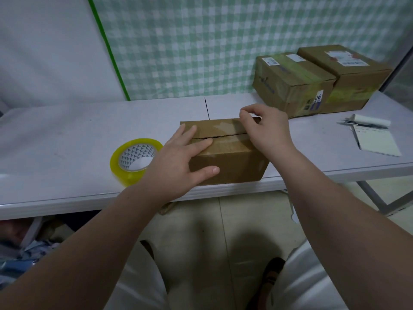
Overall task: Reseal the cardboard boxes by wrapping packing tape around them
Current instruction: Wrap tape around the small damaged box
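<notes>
A small brown cardboard box stands at the front edge of the white table, its two top flaps meeting in a dark seam. My left hand lies flat over the box's left end, fingers straight on the top flaps and thumb down the front face. My right hand is at the box's far right corner, its fingers curled over the top edge there. A roll of yellowish clear packing tape lies flat on the table just left of the box, untouched.
Two larger taped cardboard boxes stand side by side at the back right. A notepad with a pen lies at the right. A green checked cloth hangs behind the table. My legs and the floor are below.
</notes>
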A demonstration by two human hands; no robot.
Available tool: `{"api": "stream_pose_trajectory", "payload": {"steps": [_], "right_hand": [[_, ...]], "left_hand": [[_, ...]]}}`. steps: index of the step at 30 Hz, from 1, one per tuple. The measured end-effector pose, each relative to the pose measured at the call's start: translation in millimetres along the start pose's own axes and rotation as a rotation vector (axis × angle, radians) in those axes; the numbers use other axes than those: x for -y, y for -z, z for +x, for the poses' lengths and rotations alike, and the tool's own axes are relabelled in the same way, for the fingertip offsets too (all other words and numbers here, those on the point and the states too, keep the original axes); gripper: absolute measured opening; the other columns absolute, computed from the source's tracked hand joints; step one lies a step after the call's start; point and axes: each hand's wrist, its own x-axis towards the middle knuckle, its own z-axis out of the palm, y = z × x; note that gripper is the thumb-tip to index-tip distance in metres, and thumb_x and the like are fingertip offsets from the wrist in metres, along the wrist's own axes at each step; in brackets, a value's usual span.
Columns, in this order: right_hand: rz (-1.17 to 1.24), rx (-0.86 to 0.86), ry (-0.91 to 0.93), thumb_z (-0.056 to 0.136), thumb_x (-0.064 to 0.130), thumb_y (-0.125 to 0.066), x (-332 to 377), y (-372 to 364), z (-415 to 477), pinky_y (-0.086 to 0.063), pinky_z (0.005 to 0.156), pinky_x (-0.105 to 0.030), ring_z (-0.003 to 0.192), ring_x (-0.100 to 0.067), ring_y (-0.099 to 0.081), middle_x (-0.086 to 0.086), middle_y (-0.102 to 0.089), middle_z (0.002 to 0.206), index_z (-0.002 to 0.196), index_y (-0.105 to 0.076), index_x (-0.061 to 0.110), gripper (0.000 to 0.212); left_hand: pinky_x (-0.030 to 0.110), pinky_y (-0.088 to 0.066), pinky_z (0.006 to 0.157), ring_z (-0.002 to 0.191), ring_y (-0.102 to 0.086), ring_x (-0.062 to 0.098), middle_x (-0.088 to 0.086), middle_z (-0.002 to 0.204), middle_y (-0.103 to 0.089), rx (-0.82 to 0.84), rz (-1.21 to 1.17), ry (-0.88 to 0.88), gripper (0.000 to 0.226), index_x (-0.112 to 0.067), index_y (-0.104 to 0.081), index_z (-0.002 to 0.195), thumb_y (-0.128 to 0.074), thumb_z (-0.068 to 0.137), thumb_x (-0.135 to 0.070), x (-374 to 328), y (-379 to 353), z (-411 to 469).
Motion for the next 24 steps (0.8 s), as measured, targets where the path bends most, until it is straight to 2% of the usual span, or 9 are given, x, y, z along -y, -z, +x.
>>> {"api": "stream_pose_trajectory", "payload": {"steps": [4, 9, 11, 12, 14, 16, 18, 21, 24], "right_hand": [[-0.115, -0.078, 0.070, 0.093, 0.035, -0.052, 1.7, -5.2, -1.7, -0.044, 0.078, -0.026, 0.096, -0.015, -0.061, 0.005, -0.070, 0.104, 0.105, -0.072, 0.021, 0.028], [-0.359, 0.014, 0.275, 0.091, 0.058, -0.040, 5.2, -8.6, -14.7, -0.045, 0.070, -0.030, 0.094, -0.016, -0.061, 0.006, -0.070, 0.091, 0.097, -0.072, 0.027, 0.045], [-0.427, 0.094, 0.356, 0.087, 0.067, -0.027, 5.9, -8.4, -19.4, -0.043, 0.096, -0.040, 0.109, -0.020, -0.059, 0.002, -0.070, 0.110, 0.107, -0.070, 0.028, 0.061], [-0.483, 0.166, 0.376, 0.084, 0.072, -0.020, 7.4, -6.9, -21.5, -0.030, 0.109, -0.046, 0.122, -0.022, -0.053, 0.001, -0.063, 0.127, 0.120, -0.064, 0.030, 0.071], [-0.607, 0.332, 0.368, 0.076, 0.083, -0.004, 11.3, -1.7, -23.2, -0.006, 0.117, -0.051, 0.140, -0.023, -0.033, 0.003, -0.038, 0.152, 0.142, -0.042, 0.035, 0.089], [-0.685, 0.437, 0.358, 0.066, 0.089, 0.001, 13.7, 1.3, -23.2, 0.004, 0.117, -0.053, 0.147, -0.023, -0.017, 0.004, -0.020, 0.160, 0.150, -0.022, 0.036, 0.101], [-0.734, 0.483, 0.356, 0.064, 0.091, -0.004, 15.3, 1.2, -24.3, 0.006, 0.117, -0.053, 0.148, -0.024, -0.010, 0.002, -0.011, 0.162, 0.152, -0.011, 0.036, 0.104], [-0.742, 0.522, 0.349, 0.074, 0.086, -0.020, 19.0, -1.2, -24.9, 0.003, 0.118, -0.052, 0.149, -0.024, -0.006, 0.000, -0.005, 0.162, 0.152, -0.006, 0.038, 0.093], [-0.719, 0.537, 0.371, 0.086, 0.074, -0.032, 24.2, -3.7, -27.8, 0.000, 0.119, -0.050, 0.149, -0.023, -0.004, 0.001, -0.004, 0.162, 0.152, -0.009, 0.039, 0.078]], "left_hand": [[0.036, -0.010, 0.116, 0.146, -0.001, 0.014, -0.003, 0.158, -0.015, -0.014, 0.092, -0.011, 0.071, -0.036, -0.030, 0.145, -0.048, 0.083, -0.064, 1.7, -3.3, 1.3], [0.031, -0.009, 0.115, 0.146, -0.004, 0.016, -0.001, 0.158, -0.018, -0.037, 0.109, -0.031, 0.072, -0.033, -0.030, 0.146, -0.043, 0.084, -0.066, 4.9, -5.7, 2.6], [0.020, -0.007, 0.111, 0.144, -0.010, 0.008, -0.005, 0.154, -0.026, -0.071, -0.098, 0.004, 0.067, -0.030, -0.038, 0.143, -0.043, 0.084, -0.060, 5.5, -3.9, 2.9], [0.016, -0.009, 0.109, 0.140, -0.017, 0.002, -0.008, 0.151, -0.033, -0.128, -0.243, 0.041, 0.058, -0.027, -0.043, 0.141, -0.046, 0.089, -0.053, 6.1, -2.5, 3.5], [0.014, -0.022, 0.103, 0.126, -0.035, -0.005, -0.011, 0.140, -0.046, -0.319, -0.497, 0.176, 0.042, -0.024, -0.047, 0.138, -0.048, 0.097, -0.034, 12.4, -0.5, 5.5], [0.019, -0.031, 0.097, 0.118, -0.047, 0.003, -0.004, 0.135, -0.053, -0.467, -0.580, 0.368, 0.041, -0.022, -0.046, 0.138, -0.047, 0.097, -0.021, 26.5, 1.3, 8.8], [0.026, -0.034, 0.096, 0.118, -0.049, 0.015, 0.004, 0.137, -0.051, -0.374, -0.395, 0.521, 0.049, -0.018, -0.042, 0.141, -0.049, 0.093, -0.015, 44.3, -0.6, 9.8], [0.037, -0.037, 0.099, 0.127, -0.043, 0.029, 0.013, 0.141, -0.045, -0.120, -0.040, 0.523, 0.054, -0.012, -0.043, 0.138, -0.059, 0.086, -0.017, 60.1, -11.6, 6.7], [0.041, -0.042, 0.093, 0.123, -0.046, 0.030, 0.012, 0.136, -0.047, -0.112, 0.088, 0.528, 0.054, -0.013, -0.042, 0.136, -0.061, 0.086, -0.019, 62.1, -18.4, 4.0]]}}
